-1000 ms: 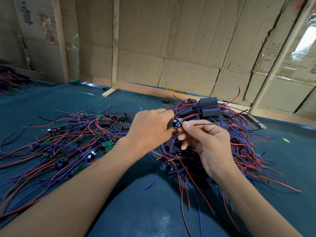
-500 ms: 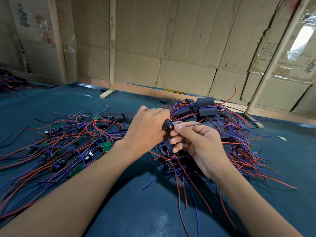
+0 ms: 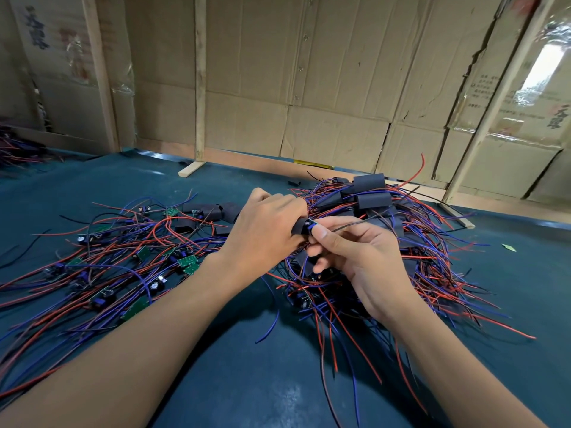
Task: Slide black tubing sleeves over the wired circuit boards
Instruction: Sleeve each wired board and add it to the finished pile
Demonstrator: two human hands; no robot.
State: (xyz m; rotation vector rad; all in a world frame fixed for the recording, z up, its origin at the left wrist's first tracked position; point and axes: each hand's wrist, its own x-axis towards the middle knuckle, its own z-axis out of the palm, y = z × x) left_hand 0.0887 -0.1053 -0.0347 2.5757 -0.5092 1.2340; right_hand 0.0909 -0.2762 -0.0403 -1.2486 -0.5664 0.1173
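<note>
Right now, nearest my view, loose red and blue wires (image 3: 336, 329) trail off the piece I am working and hang down to the dark green bench (image 3: 234, 381), and I judge they could snag in the pile below if I lift or turn the piece quickly. Just above, my right hand (image 3: 355, 257) pinches the wired circuit board (image 3: 311, 225) between thumb and forefinger, and a thin black lead (image 3: 349, 224) runs out across its fingers. My left hand (image 3: 265, 230) is curled round the black tubing sleeve (image 3: 299, 227), so both grips are grasping something, and the board's blue end shows at the sleeve's mouth, right where the 2 hands meet. I think the main risk is the board's corner or a component catching the sleeve's edge, so that pushing harder would crumple the tubing or bend a solder joint; pulling on the wires instead of the board could tear 1 loose. Compared with 0.5 s ago, the hands have barely shifted, and the blue end seems to sit slightly further out toward my right thumb. Further left lie the unsleeved boards (image 3: 188, 264) in their tangle, and beyond the hands the finished sleeved pieces (image 3: 369, 183) sit on top of the far pile.
</note>
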